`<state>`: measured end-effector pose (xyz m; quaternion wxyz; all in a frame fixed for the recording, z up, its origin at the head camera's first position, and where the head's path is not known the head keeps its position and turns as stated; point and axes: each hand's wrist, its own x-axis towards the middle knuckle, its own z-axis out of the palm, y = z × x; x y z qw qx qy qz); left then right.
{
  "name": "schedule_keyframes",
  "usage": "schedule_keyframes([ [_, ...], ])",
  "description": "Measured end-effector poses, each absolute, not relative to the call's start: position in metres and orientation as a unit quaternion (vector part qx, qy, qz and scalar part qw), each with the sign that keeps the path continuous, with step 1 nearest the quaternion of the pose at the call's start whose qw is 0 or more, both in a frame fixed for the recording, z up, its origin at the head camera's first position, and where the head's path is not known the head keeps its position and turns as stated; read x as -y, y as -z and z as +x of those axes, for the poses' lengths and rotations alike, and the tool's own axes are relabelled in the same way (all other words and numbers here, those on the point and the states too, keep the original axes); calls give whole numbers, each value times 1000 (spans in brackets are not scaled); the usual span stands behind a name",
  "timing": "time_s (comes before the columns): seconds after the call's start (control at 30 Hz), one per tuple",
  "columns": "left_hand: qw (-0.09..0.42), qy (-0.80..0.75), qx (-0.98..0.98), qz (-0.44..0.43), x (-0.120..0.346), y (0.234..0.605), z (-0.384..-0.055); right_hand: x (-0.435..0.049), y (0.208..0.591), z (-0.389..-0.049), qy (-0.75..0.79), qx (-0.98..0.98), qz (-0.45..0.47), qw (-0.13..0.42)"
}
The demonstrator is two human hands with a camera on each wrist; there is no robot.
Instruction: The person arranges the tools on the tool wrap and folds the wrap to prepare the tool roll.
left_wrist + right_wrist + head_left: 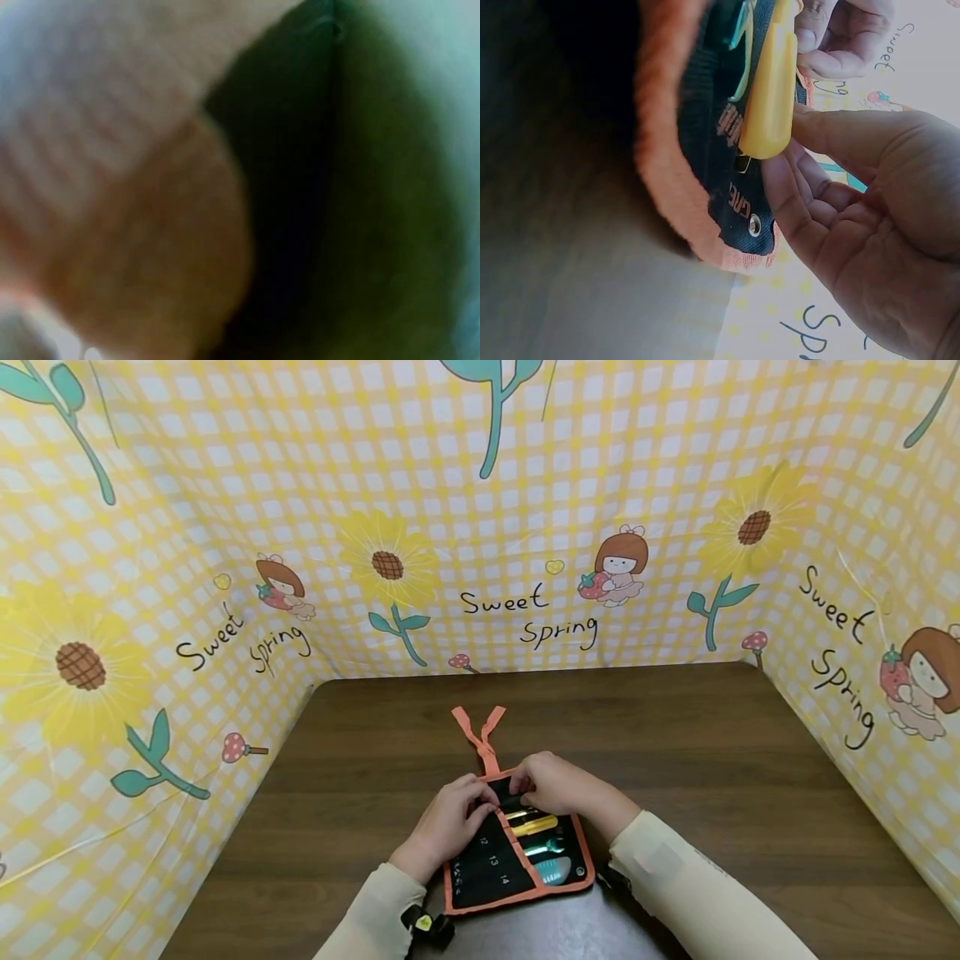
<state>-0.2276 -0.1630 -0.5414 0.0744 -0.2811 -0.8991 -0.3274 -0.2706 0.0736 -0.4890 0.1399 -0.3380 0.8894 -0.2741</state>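
A black tool pouch (487, 889) with orange trim lies unrolled on the table, numbers printed on its left pocket panel. Tools show at its right half: a yellow handle (536, 825), a green tool (543, 846) and a light-blue one (553, 870). My left hand (450, 818) pinches the pocket's orange edge between thumb and finger. Over the pouch's upper right, my right hand (555, 787) has bent fingers. In the right wrist view its thumb and fingers (787, 191) reach the yellow handle's side; what they hold there I cannot tell. The left wrist view is blurred.
Orange tie straps (483, 739) extend from the pouch's far edge over the brown wooden table (360, 735). A yellow checked cloth (517, 543) with flowers and lettering hangs around the back and sides. A small black device (429, 927) sits at the left wrist.
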Motion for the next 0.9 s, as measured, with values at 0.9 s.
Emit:
schedule_keyframes([
  [0.9, 72, 338, 896, -279, 163, 542, -227, -60, 489, -271, 257, -890, -347, 149],
])
